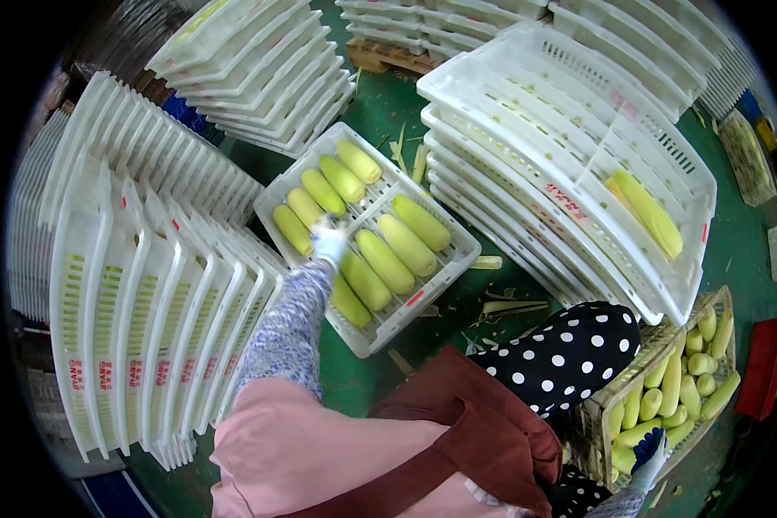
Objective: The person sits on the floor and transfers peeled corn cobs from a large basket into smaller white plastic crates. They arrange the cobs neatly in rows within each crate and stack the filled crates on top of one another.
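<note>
A white slotted tray (445,281) holds two rows of corn ears (393,242) in pale green husks. My left hand (329,233), in a light glove, is over the tray among the ears; its fingertips are blurred and partly hidden. At the lower right, a worn beige crate (596,414) is heaped with more ears (669,388). My right hand (649,451), in a dark blue glove, reaches into that crate with curled fingers on the near ears; what they grip is hidden.
Stacked white trays stand at left (104,285), upper left (250,78), top centre (432,22) and right (509,173), one holding a loose ear (643,211). A red bin (760,363) is at far right. Husk scraps (509,306) litter the green floor (380,104).
</note>
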A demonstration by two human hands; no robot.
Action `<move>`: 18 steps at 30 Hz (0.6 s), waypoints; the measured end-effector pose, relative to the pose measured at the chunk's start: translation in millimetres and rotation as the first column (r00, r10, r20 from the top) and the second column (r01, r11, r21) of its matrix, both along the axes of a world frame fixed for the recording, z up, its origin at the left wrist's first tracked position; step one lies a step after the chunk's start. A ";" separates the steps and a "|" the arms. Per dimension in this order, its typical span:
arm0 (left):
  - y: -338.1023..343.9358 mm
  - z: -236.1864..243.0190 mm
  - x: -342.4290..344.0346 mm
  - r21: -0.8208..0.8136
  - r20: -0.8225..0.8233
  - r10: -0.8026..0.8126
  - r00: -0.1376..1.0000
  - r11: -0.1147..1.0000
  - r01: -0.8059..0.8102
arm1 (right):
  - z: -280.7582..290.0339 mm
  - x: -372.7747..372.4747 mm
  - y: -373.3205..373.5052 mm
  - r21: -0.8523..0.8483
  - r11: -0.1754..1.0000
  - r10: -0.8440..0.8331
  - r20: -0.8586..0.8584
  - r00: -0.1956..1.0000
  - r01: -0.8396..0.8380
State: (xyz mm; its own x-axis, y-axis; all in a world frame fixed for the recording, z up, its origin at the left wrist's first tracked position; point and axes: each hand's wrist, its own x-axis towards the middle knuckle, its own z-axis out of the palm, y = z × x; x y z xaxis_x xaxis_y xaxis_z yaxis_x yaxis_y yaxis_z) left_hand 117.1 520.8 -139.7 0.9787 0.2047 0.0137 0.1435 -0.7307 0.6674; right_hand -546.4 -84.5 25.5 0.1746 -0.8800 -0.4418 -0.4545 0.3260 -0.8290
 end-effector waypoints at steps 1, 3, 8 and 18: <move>-0.6 -18.9 -13.2 -0.175 0.073 -0.025 0.997 0.984 0.037 | 0.1 6.4 -1.2 -0.041 0.998 0.041 -0.022 0.999 -0.042; -91.3 12.3 -61.6 -0.308 0.016 -0.355 0.935 0.888 0.342 | 40.4 -5.3 22.5 -0.200 0.975 -0.113 -0.058 0.992 0.099; -183.6 111.2 -138.0 -0.445 0.082 -0.642 0.762 0.660 0.605 | 71.2 -140.6 63.0 -0.815 0.577 -0.464 -0.368 0.806 -0.040; -333.2 218.7 -214.3 -0.674 0.216 -0.764 0.608 0.334 0.659 | -14.5 -185.5 290.7 -0.309 0.910 -0.414 -0.727 0.548 0.278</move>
State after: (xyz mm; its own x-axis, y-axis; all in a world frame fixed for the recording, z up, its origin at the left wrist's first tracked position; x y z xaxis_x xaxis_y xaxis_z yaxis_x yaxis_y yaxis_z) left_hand -97.2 187.6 79.0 0.7364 -0.6714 0.0832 -0.0990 0.0146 0.9950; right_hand -731.9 206.2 11.0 -0.4971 -0.8585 -0.1261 -0.8126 0.5116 -0.2792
